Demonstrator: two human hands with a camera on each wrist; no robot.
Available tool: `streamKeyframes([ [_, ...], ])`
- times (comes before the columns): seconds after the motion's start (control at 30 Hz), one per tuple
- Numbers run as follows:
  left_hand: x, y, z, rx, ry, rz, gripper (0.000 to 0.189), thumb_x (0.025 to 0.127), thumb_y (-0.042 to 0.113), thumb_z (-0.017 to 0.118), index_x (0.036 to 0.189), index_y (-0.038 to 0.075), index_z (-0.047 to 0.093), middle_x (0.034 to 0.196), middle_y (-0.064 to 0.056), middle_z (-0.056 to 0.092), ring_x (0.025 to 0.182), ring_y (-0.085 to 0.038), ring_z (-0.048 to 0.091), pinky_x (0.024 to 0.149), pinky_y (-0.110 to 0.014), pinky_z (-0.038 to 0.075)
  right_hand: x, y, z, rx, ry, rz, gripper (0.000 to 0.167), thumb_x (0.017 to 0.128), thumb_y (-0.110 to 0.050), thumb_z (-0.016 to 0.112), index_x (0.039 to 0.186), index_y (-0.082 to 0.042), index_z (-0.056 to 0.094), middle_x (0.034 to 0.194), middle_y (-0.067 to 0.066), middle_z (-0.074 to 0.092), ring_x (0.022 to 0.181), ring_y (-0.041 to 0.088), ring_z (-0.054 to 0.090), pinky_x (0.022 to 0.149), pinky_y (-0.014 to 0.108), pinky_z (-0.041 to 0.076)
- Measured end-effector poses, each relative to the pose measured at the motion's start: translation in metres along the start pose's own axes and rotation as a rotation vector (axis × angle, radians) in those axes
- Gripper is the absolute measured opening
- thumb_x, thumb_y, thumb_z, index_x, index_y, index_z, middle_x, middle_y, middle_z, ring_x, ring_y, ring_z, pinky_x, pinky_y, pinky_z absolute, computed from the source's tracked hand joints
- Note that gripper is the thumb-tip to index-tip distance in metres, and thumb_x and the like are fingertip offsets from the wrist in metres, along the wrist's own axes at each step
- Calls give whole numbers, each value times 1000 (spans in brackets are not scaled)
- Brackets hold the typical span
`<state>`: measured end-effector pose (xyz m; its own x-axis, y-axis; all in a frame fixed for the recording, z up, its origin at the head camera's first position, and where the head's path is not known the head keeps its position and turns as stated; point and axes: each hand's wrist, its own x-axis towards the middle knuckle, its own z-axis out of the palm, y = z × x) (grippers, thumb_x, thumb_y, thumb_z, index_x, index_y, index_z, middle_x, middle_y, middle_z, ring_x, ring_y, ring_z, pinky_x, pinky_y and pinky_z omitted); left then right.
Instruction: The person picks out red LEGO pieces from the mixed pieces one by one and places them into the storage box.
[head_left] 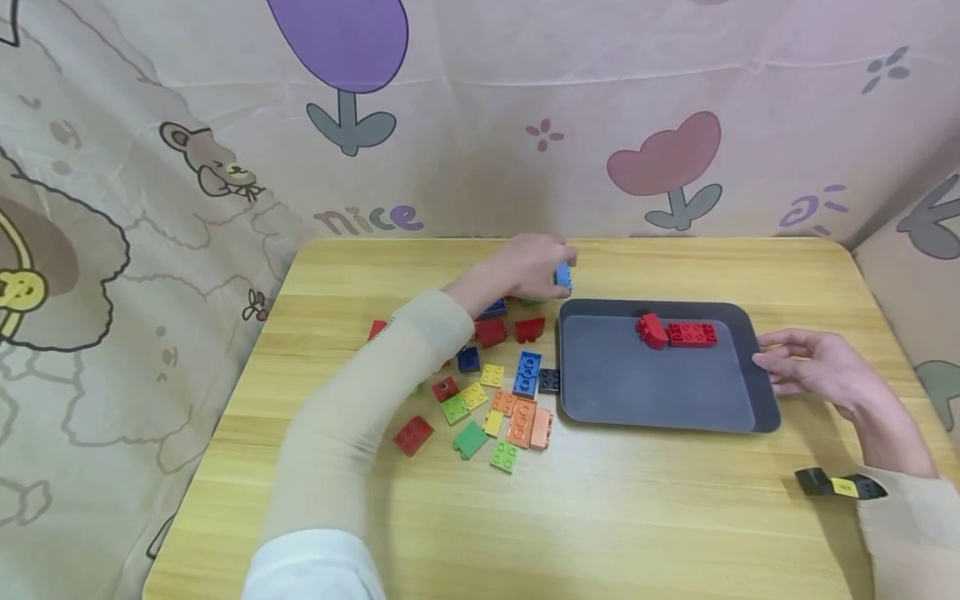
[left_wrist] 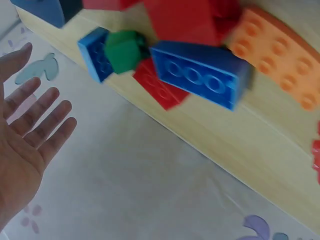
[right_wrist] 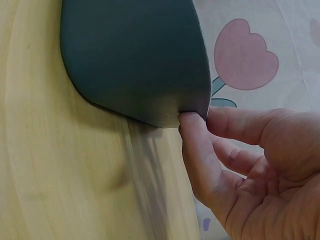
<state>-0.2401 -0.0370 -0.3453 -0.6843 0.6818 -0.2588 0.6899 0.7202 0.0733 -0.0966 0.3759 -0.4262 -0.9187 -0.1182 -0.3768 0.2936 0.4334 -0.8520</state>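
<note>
My left hand [head_left: 528, 265] is over the far side of the brick pile, its fingers and thumb spread about a light blue brick [head_left: 563, 278]. In the left wrist view the left hand [left_wrist: 30, 135] has its fingers apart, with nothing between them. That wrist view also has a green brick [left_wrist: 123, 51], a blue brick [left_wrist: 195, 72] and an orange brick [left_wrist: 280, 57] nearby. My right hand [head_left: 817, 371] pinches the right rim of a dark grey tray [head_left: 660, 392]; the right wrist view shows thumb and finger at its edge. In the tray lie two red bricks, one rounded [head_left: 652, 331] and one long [head_left: 692, 335].
Left of the tray, bricks of several colours lie loose on the wooden table [head_left: 637, 517], among them a blue brick [head_left: 527, 373], a black brick [head_left: 550, 381] and an orange brick [head_left: 522, 422]. A patterned cloth [head_left: 480, 167] hangs behind the table.
</note>
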Motion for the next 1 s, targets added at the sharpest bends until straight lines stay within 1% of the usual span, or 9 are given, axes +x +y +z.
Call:
streamKeyframes([
  [0.1, -5, -12, 4, -4, 4, -3, 56, 101, 42, 73, 146, 12, 63, 143, -8, 67, 127, -25, 64, 114, -41, 53, 0, 0, 0, 11, -3, 0, 34, 104, -1, 67, 105, -36, 68, 89, -12, 70, 73, 10, 71, 67, 27, 65],
  [0.2, -8, -23, 9, -17, -1, -14, 57, 100, 40, 74, 146, 9, 63, 143, -11, 67, 129, -27, 64, 116, -42, 52, 0, 1, 0, 16, -3, -3, 35, 104, -1, 68, 104, -36, 68, 89, -11, 70, 73, 10, 71, 67, 27, 65],
  [0.33, -14, -34, 16, -61, -25, -67, 60, 100, 39, 76, 148, 8, 61, 147, -12, 66, 132, -29, 63, 117, -43, 51, 1, 1, 0, 19, -2, -6, 35, 104, -1, 68, 104, -36, 69, 88, -11, 70, 73, 10, 71, 66, 27, 65],
  [0.47, -18, -44, 24, -85, -42, -121, 62, 100, 41, 76, 149, 9, 59, 147, -12, 64, 130, -28, 63, 116, -43, 52, 1, 0, 0, 11, -1, 1, 32, 104, -2, 68, 106, -34, 68, 89, -12, 70, 73, 10, 72, 67, 28, 65],
  [0.6, -22, -51, 31, -86, -45, -137, 63, 99, 43, 77, 149, 9, 60, 146, -12, 63, 126, -27, 61, 115, -43, 53, 1, 0, -1, -11, 2, 3, 26, 104, -3, 68, 111, -28, 66, 89, -12, 69, 74, 10, 72, 67, 28, 65],
  [0.7, -24, -54, 35, -85, -50, -141, 63, 98, 42, 78, 149, 8, 61, 147, -13, 63, 127, -28, 61, 115, -43, 53, 1, 1, -1, -25, 3, 2, 22, 105, -3, 67, 114, -23, 65, 89, -12, 69, 74, 10, 71, 68, 28, 65],
  [0.8, -25, -57, 38, -94, -57, -159, 64, 98, 42, 78, 149, 9, 60, 148, -13, 61, 130, -28, 60, 117, -44, 51, 1, 1, -1, -33, 2, 6, 20, 105, -4, 67, 116, -21, 65, 89, -13, 70, 74, 10, 71, 68, 28, 65],
  [0.93, -25, -58, 41, -137, -74, -196, 66, 96, 42, 80, 151, 11, 59, 150, -13, 58, 131, -29, 58, 119, -46, 50, 2, 0, -1, -42, 3, 15, 18, 105, -5, 68, 118, -17, 64, 89, -14, 70, 75, 9, 71, 69, 28, 65],
  [1.0, -25, -58, 42, -168, -94, -219, 67, 95, 42, 81, 151, 13, 57, 149, -13, 56, 129, -28, 57, 118, -47, 50, 2, -1, -1, -52, 2, 16, 18, 105, -5, 67, 121, -13, 63, 89, -14, 69, 75, 9, 72, 69, 28, 65],
])
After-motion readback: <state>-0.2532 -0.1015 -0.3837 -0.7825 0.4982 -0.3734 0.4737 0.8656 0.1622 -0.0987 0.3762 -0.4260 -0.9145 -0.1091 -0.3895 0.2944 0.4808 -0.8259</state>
